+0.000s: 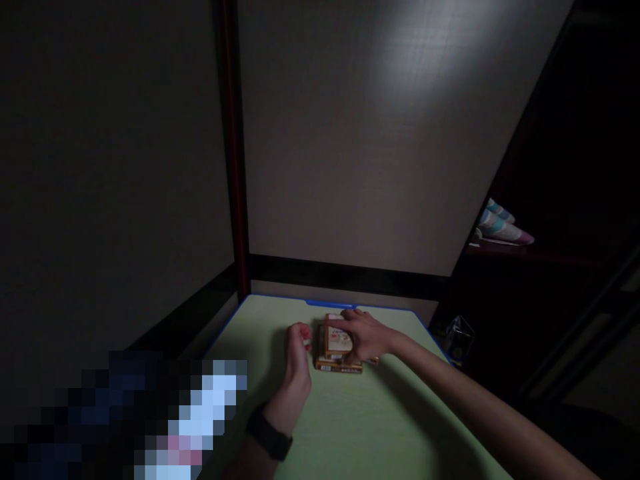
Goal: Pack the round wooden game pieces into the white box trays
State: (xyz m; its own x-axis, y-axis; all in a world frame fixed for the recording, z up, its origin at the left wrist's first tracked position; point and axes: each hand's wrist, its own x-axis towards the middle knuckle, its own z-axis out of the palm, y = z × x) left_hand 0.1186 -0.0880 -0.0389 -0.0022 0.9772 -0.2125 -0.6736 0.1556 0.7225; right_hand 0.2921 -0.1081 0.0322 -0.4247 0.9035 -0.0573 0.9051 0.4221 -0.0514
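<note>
Right grip (367, 335) is spread over the top box (337, 343), tbh can't tell if it's actually clamped. That box is right under it, stacked on the lower box (340, 367). Left grip (299, 348) curls just beside them, can't tell if it's fully closed. Uneven right-side pressure could skid the top one; a left bump could shove both along the bench (320, 427).

Wears a wide black band (270, 432) around the left wrist (289, 405), with left hand (299, 353), right hand (369, 335) and right forearm (463, 390) bare.
</note>
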